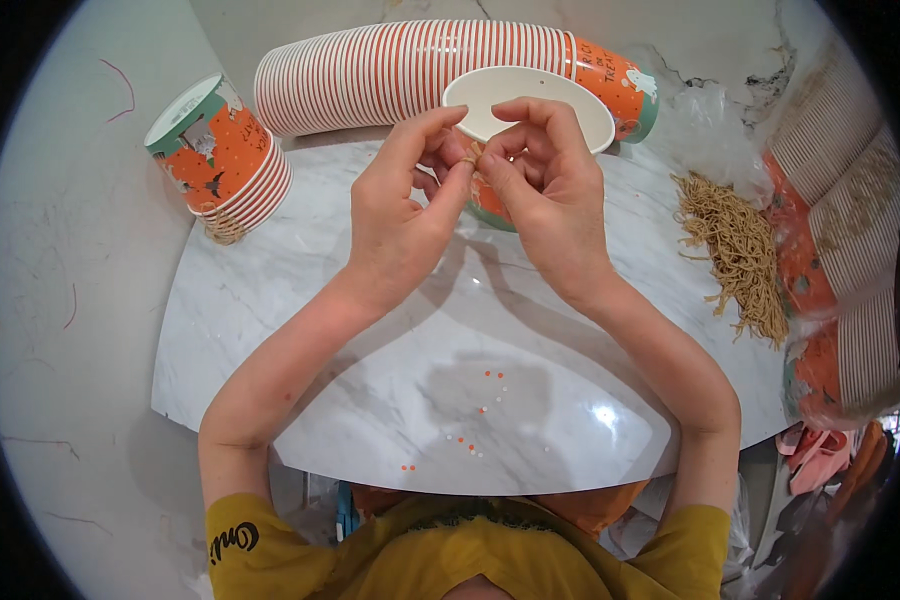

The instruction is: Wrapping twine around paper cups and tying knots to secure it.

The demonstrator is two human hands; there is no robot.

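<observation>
Both hands meet at the near rim of a paper bucket [532,92], white inside with an orange and green outside. My left hand [400,215] pinches a short tan cord [472,157] between thumb and index finger. From the other side my right hand [558,205] pinches the same cord, its fingertips almost touching the left ones. The hands partly cover the bucket's printed wall, and whether the cord passes through it I cannot tell. Off to the right lies a loose heap of tan cords [735,250].
A long row of nested buckets [410,75] lies along the back. Upside down at the left stands a smaller stack [220,150] with cord loops [222,226]. Clear plastic [715,125] and bagged buckets [850,220] line the right. Small orange and white dots [471,447] dot the marbled table [320,420].
</observation>
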